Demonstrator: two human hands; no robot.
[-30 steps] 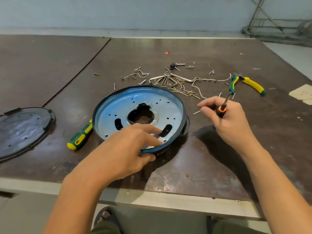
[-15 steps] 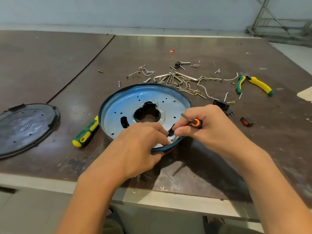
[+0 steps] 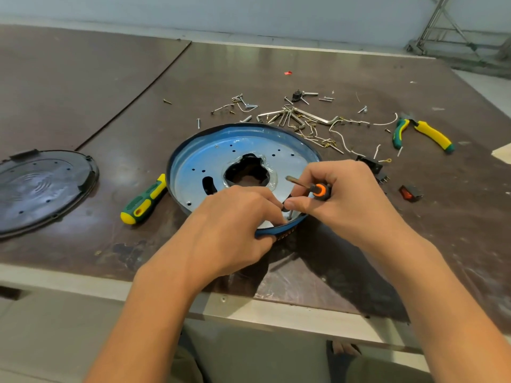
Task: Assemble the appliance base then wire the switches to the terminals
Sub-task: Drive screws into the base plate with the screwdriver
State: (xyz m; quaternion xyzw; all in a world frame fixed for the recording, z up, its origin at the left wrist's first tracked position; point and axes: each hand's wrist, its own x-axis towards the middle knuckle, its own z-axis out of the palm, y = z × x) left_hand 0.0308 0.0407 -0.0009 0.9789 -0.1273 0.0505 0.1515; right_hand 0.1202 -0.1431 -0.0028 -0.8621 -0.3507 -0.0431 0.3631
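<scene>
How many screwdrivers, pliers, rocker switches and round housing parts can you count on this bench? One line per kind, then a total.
Screwdrivers: 2 (green-and-yellow screwdriver on the table, orange-collared screwdriver in the right hand)
Pliers: 1
Rocker switches: 2 (black switch, red switch)
Round housing parts: 2 (blue metal base, black cover)
Total: 7

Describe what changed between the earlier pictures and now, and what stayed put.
The right hand, holding the small screwdriver, moved left from over the table to the base's near rim, where its fingertips now meet a screw. The left hand stayed gripping that rim; the green screwdriver, pliers and lid stayed put.
</scene>
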